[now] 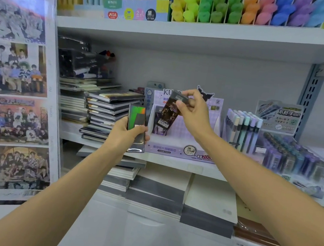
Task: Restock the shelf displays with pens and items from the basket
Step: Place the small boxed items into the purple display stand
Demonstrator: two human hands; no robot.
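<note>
**Dark packet held over the lilac display box**

The right hand [193,112] pinches a dark packet [166,114], perhaps pencil leads as its print is blurred, tilted above the lilac display box [180,146] on the white shelf [172,164]. The left hand [124,136], lower and beside it, grips a glossy packet [137,125]. Stacked notebooks [104,112] lie left of that hand. Pastel pens [241,132] stand right of the right hand.

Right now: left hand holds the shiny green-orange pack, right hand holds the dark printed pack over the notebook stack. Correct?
No. Head view: the right hand holds the dark printed pack over the pale purple cardboard display box, not the notebook stack. The left hand does hold the shiny green-orange pack.
</note>
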